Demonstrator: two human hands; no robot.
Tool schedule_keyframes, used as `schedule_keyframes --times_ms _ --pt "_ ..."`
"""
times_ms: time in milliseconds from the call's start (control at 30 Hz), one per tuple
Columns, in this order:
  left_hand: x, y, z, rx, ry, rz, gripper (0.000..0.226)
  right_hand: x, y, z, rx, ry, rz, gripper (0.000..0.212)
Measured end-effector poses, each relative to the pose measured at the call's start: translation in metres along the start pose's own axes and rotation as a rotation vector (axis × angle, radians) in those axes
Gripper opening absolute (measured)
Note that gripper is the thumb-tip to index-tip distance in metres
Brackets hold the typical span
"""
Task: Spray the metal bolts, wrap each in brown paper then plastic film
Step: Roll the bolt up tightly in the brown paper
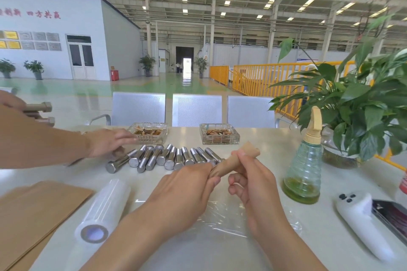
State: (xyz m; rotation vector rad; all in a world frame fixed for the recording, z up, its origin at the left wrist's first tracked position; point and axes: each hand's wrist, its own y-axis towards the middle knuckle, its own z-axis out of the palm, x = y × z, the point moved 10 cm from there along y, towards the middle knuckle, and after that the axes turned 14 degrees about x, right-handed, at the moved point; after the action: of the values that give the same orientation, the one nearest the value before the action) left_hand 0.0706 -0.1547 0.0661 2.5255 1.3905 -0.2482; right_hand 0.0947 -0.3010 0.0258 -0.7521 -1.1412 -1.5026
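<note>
Head view: left hand (187, 191) and right hand (253, 185) grip a brown-paper-wrapped bolt (233, 161), ends twisted.

Brown paper (233, 161) hides its bolt; paper sheets (33, 211) cut off leftward.

The long white table (259, 138) is the landmark. On its far edge stand two square glass ashtrays with cigarette ends, one left of the middle (148, 132) and one to the right of it (219, 134). At the right end of the table a leafy green plant in a glass bowl (361, 108) stands. In front of the plant, near the right edge, lie a white plastic controller with dark buttons (361, 220) and, touching it, a dark flat phone (392, 215). Behind the table is a row of three perforated grey metal seats (196, 110). Farther behind, to the right, runs a yellow metal railing (253, 77).
</note>
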Motion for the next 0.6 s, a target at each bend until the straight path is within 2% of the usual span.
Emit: schedule_keyframes --times_ms 167,267,467,600 --pt "0.0 -0.007 0.011 -0.014 0.033 -0.044 0.021 -0.004 -0.005 -0.005 -0.043 0.005 0.021 0.017" --pt "-0.003 -0.008 0.014 -0.024 0.054 -0.051 0.022 0.001 -0.006 -0.009 -0.093 0.0 -0.043 0.013" --pt "-0.004 -0.01 0.019 -0.032 0.0 -0.026 0.025 0.029 -0.017 -0.006 -0.141 -0.404 -0.275 0.019" --pt "-0.001 -0.012 0.014 -0.046 -0.078 -0.003 0.027 0.043 -0.023 0.006 -0.106 -0.684 -0.364 0.013"
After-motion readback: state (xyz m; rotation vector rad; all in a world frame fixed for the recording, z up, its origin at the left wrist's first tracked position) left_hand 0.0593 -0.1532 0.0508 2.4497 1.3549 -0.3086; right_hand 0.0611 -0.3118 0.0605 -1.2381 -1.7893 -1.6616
